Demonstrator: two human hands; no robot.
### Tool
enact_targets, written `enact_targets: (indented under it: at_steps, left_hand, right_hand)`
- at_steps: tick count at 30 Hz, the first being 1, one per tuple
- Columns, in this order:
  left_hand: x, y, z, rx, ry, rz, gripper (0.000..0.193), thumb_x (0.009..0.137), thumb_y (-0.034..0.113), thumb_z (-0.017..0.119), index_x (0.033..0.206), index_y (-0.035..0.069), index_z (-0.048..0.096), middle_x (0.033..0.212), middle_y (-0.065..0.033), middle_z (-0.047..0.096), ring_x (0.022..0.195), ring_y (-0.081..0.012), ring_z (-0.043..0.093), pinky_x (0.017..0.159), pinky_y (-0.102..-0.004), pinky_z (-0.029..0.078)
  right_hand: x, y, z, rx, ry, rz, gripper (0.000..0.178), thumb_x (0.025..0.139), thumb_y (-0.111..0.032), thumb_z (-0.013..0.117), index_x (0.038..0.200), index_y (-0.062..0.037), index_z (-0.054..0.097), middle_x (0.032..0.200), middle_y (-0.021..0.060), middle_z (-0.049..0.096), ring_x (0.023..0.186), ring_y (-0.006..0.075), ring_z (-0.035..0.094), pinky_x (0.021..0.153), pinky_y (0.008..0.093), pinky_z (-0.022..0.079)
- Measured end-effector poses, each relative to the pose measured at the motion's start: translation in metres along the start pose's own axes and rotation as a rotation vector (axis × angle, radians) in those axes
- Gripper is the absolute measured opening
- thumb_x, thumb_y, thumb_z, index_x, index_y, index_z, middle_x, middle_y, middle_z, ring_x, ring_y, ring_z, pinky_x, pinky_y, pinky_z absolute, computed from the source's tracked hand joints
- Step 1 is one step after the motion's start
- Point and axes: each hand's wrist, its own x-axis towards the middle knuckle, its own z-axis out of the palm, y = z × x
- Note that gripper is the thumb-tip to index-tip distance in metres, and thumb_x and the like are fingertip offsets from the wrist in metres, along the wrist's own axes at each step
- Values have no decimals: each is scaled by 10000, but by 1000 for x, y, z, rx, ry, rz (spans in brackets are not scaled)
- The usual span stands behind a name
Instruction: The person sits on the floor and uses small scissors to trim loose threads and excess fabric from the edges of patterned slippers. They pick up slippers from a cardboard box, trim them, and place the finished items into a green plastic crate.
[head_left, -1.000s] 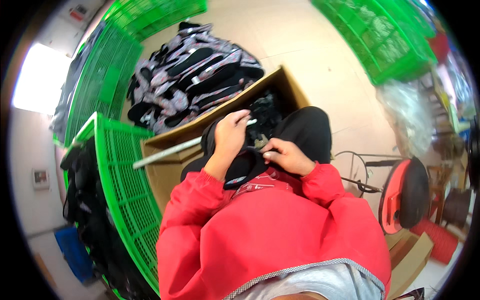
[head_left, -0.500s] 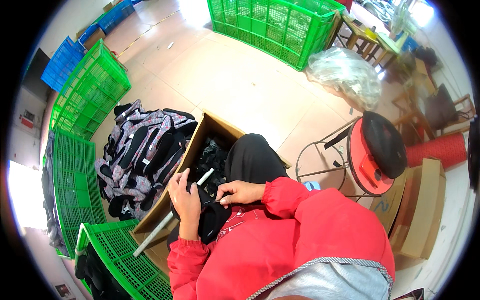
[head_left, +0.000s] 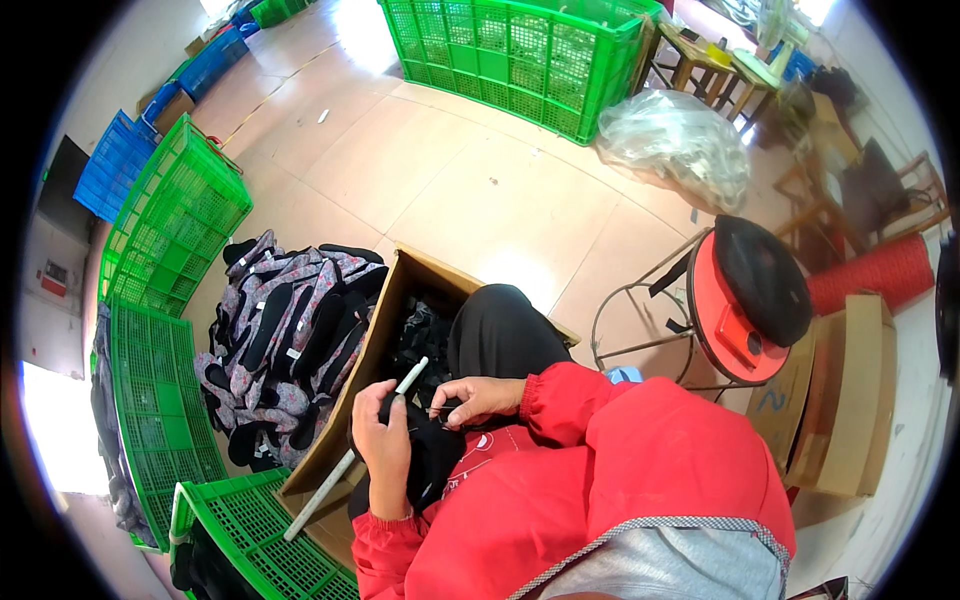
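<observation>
In my lap lies a black cloth piece point(head_left: 430, 462), soft and bunched, its exact kind hard to make out. My left hand point(head_left: 382, 445) is closed on its left side, with the thumb and fingertips at the upper edge. On its right side my right hand point(head_left: 485, 400) pinches something thin and small, too fine to name. A white rod point(head_left: 325, 492) slants across the open cardboard box point(head_left: 340, 415) behind my left hand. Inside the box is a heap of black straps or scraps point(head_left: 425, 335), partly hidden by my knee.
Left of the box sits a pile of grey floral cloth pieces with black soles point(head_left: 290, 330). Green crates point(head_left: 160, 400) line the left, and a large green crate point(head_left: 510, 50) stands ahead. On the right are a red-topped stool point(head_left: 735, 320), cardboard point(head_left: 840, 400) and a clear plastic bag point(head_left: 675, 145).
My left hand has moved slightly down and its fingers have curled in more. The right hand has shifted a little to the right on the black cloth. The whole view has tilted slightly.
</observation>
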Motion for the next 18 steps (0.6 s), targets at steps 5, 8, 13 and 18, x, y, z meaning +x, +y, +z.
enact_targets:
  at_steps: [5, 8, 13, 18]
  left_hand:
    - [-5, 68, -25, -410, -424, 18, 254, 838, -110, 593, 1071, -20, 636, 1009, -90, 647, 942, -171, 627, 868, -290, 501]
    - [-15, 118, -47, -968, -514, 144, 234, 717, -62, 723, 932, -6, 650, 1011, -192, 682, 940, -316, 647, 830, -426, 523]
    - [-24, 155, -45, -1590, -573, 605, 388, 891, 348, 738, 1182, 168, 554, 1317, -132, 605, 1008, -272, 514, 756, -454, 440]
    - [-30, 188, -58, -1551, -539, 541, 98, 997, 264, 602, 1032, 174, 617, 1148, -44, 680, 967, -253, 521, 764, -422, 448]
  right_hand:
    - [3, 2, -1, -186, 11, -32, 330, 906, -212, 738, 1161, -56, 598, 854, -10, 585, 670, 40, 494, 555, 200, 366]
    - [6, 0, 2, -224, 11, -41, 296, 909, -198, 735, 1130, -43, 612, 851, -12, 573, 685, 50, 507, 581, 210, 391]
    - [7, -4, 4, -205, 6, -5, 297, 916, -160, 722, 1150, -26, 598, 865, -3, 580, 694, 62, 520, 598, 218, 409]
    - [7, 0, 0, -228, 0, -15, 322, 923, -170, 722, 1179, -12, 608, 868, -5, 584, 692, 53, 524, 597, 209, 412]
